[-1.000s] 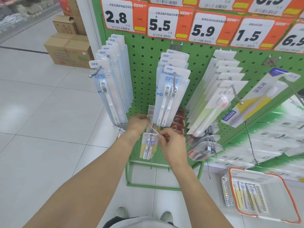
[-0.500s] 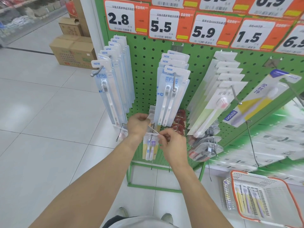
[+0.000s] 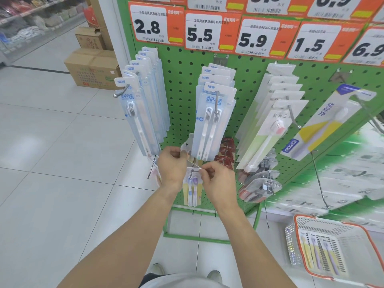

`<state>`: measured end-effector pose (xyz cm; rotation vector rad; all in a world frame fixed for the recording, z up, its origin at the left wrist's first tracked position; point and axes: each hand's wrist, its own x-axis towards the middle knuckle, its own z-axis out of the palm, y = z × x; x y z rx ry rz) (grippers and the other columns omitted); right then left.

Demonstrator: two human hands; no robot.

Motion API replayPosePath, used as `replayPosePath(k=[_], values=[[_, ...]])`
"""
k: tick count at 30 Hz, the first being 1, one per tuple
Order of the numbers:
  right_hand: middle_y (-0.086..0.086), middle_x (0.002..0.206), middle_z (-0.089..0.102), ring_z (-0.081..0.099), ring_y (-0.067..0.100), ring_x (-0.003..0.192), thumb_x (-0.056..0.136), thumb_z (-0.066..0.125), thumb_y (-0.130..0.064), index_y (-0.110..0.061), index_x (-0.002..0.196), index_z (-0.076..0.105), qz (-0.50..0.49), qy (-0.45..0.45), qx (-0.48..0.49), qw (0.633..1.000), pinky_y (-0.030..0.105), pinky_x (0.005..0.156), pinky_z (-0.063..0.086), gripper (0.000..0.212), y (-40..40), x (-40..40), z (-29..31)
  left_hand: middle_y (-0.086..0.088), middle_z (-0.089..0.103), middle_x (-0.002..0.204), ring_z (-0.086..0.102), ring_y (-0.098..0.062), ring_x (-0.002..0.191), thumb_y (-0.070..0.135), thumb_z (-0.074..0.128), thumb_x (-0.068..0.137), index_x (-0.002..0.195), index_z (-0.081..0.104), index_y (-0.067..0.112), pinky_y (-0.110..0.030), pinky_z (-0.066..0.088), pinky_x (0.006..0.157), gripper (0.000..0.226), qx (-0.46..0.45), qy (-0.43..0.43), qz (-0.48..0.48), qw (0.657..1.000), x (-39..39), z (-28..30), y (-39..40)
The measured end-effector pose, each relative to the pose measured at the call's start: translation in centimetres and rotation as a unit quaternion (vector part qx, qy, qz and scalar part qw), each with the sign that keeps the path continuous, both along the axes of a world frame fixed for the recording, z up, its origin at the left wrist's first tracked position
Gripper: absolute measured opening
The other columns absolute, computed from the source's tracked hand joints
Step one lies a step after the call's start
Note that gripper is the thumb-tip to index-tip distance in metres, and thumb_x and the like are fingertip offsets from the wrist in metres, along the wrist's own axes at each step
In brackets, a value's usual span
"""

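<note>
A yellow-backed pack of two purple toothbrushes (image 3: 192, 189) hangs low on the green pegboard (image 3: 182, 84), its top by a metal hook. My right hand (image 3: 218, 181) pinches the top of this pack at the hook. My left hand (image 3: 171, 166) grips the upper edge of another pack (image 3: 187, 145) just above and left. Both hands sit under the row of white twin-brush packs (image 3: 209, 121).
Single-brush packs (image 3: 141, 113) hang at the left, green-card brushes (image 3: 268, 129) and a yellow-card pack (image 3: 324, 121) at the right. A red-rimmed white basket (image 3: 340, 231) with several similar packs stands on the floor at the right. Cardboard boxes (image 3: 91, 69) sit far left.
The view has shifted slightly. Both hands stay at the hook with the yellow pack, which hangs in the same place.
</note>
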<state>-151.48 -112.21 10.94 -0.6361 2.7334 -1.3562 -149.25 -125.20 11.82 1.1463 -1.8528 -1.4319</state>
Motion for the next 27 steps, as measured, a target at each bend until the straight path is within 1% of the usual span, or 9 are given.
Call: replayPosePath(k=[4, 8, 10, 13, 17, 20, 22, 24, 27], values=[[-0.010, 0.077, 0.073, 0.068, 0.008, 0.071, 0.089, 0.070, -0.014, -0.019, 0.086, 0.073, -0.005, 0.008, 0.010, 1.000, 0.030, 0.072, 0.057, 0.007, -0.1, 0.2, 0.2, 0.010, 0.062, 0.072, 0.057, 0.004, 0.069, 0.010, 0.067, 0.091, 0.088, 0.064, 0.011, -0.002, 0.040, 0.060, 0.005, -0.027, 0.006, 0.018, 0.999, 1.6, 0.4, 0.6], [-0.006, 0.082, 0.075, 0.068, 0.009, 0.074, 0.090, 0.068, -0.015, -0.015, 0.093, 0.075, -0.013, 0.003, 0.016, 1.000, 0.029, 0.076, 0.057, 0.007, -0.2, 0.3, 0.3, 0.015, 0.064, 0.073, 0.063, 0.003, 0.072, 0.015, 0.067, 0.093, 0.085, 0.062, 0.018, -0.004, 0.041, 0.062, 0.010, -0.062, 0.006, 0.032, 0.998, 3.5, 0.5, 1.4], [-0.004, 0.085, 0.076, 0.070, 0.011, 0.077, 0.090, 0.068, -0.016, -0.013, 0.097, 0.075, -0.016, -0.001, 0.018, 1.000, 0.030, 0.078, 0.058, 0.010, -0.2, 0.3, 0.4, 0.016, 0.065, 0.074, 0.067, -0.002, 0.075, 0.018, 0.068, 0.093, 0.085, 0.063, 0.020, -0.010, 0.045, 0.067, 0.010, -0.086, 0.005, 0.034, 0.996, 4.4, 0.4, 1.6], [-0.003, 0.085, 0.076, 0.069, 0.011, 0.075, 0.091, 0.068, -0.017, -0.013, 0.097, 0.076, -0.020, -0.002, 0.019, 1.000, 0.030, 0.077, 0.057, 0.010, -0.1, 0.4, 0.4, 0.015, 0.066, 0.075, 0.070, -0.011, 0.078, 0.020, 0.069, 0.093, 0.086, 0.065, 0.019, -0.025, 0.052, 0.074, 0.008, -0.125, -0.014, 0.040, 0.991, 5.9, 0.4, 1.8], [-0.003, 0.084, 0.076, 0.069, 0.010, 0.075, 0.092, 0.068, -0.016, -0.012, 0.096, 0.075, -0.017, -0.004, 0.017, 1.000, 0.031, 0.077, 0.058, 0.009, 0.0, 0.5, 0.4, 0.014, 0.072, 0.079, 0.072, -0.010, 0.076, 0.024, 0.068, 0.094, 0.084, 0.063, 0.027, -0.033, 0.056, 0.075, 0.012, -0.117, 0.003, 0.045, 0.992, 8.3, 0.7, 1.6], [-0.002, 0.090, 0.076, 0.069, 0.012, 0.078, 0.092, 0.068, -0.016, -0.011, 0.101, 0.075, -0.014, 0.004, 0.021, 1.000, 0.033, 0.080, 0.058, 0.013, -0.1, 0.6, 0.5, 0.016, 0.070, 0.077, 0.067, -0.004, 0.071, 0.023, 0.068, 0.095, 0.084, 0.061, 0.030, -0.025, 0.052, 0.070, 0.015, -0.082, 0.045, 0.064, 0.994, 9.9, 1.5, 2.0], [-0.002, 0.097, 0.073, 0.068, 0.011, 0.086, 0.092, 0.068, -0.014, -0.010, 0.108, 0.072, -0.020, 0.013, 0.014, 1.000, 0.032, 0.084, 0.057, 0.017, 0.1, 0.9, 0.5, 0.015, 0.069, 0.082, 0.066, -0.002, 0.079, 0.018, 0.066, 0.096, 0.090, 0.061, 0.027, -0.015, 0.050, 0.070, 0.012, -0.082, 0.078, 0.072, 0.991, 10.6, 2.0, 2.4], [-0.006, 0.100, 0.066, 0.065, 0.007, 0.089, 0.091, 0.067, -0.009, -0.014, 0.111, 0.068, -0.035, 0.040, -0.030, 0.998, 0.026, 0.082, 0.053, 0.021, 0.4, 1.9, 0.8, 0.013, 0.068, 0.088, 0.065, 0.001, 0.082, 0.015, 0.063, 0.098, 0.094, 0.057, 0.030, -0.010, 0.049, 0.070, 0.017, -0.082, 0.104, 0.073, 0.989, 11.3, 2.4, 2.9], [-0.010, 0.097, 0.062, 0.061, 0.004, 0.090, 0.091, 0.066, -0.004, -0.021, 0.104, 0.064, -0.058, 0.073, -0.146, 0.985, 0.016, 0.071, 0.049, 0.022, 1.2, 4.0, 2.1, 0.012, 0.070, 0.084, 0.066, 0.001, 0.070, 0.015, 0.058, 0.101, 0.099, 0.052, 0.028, -0.008, 0.046, 0.059, 0.014, -0.053, 0.126, 0.066, 0.988, 12.1, 3.2, 3.7]])
